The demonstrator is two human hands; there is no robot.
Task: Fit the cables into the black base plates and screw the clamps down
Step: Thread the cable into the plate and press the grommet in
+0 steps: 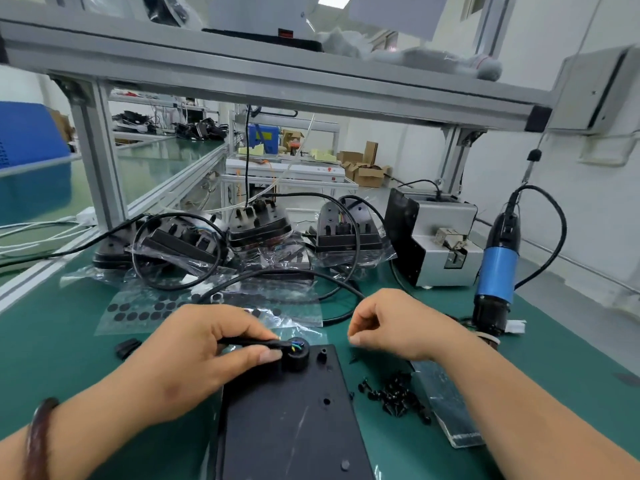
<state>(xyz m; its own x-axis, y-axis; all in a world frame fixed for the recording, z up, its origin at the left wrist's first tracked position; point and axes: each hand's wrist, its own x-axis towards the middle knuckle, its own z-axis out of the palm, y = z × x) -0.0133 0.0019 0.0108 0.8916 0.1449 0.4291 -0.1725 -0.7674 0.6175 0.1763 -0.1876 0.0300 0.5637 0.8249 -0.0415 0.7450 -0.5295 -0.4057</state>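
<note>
Cable (pixel 249 341) pinched in left hand (pixel 204 358) fingers (pixel 268 355), over base plate (pixel 291 410).

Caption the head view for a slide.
Left hand pinches a black cable at the black base plate's round boss; right hand, fingers curled, hovers near loose screws.

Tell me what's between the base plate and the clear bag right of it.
A heap of black screws on the green mat, per the head view.
</note>
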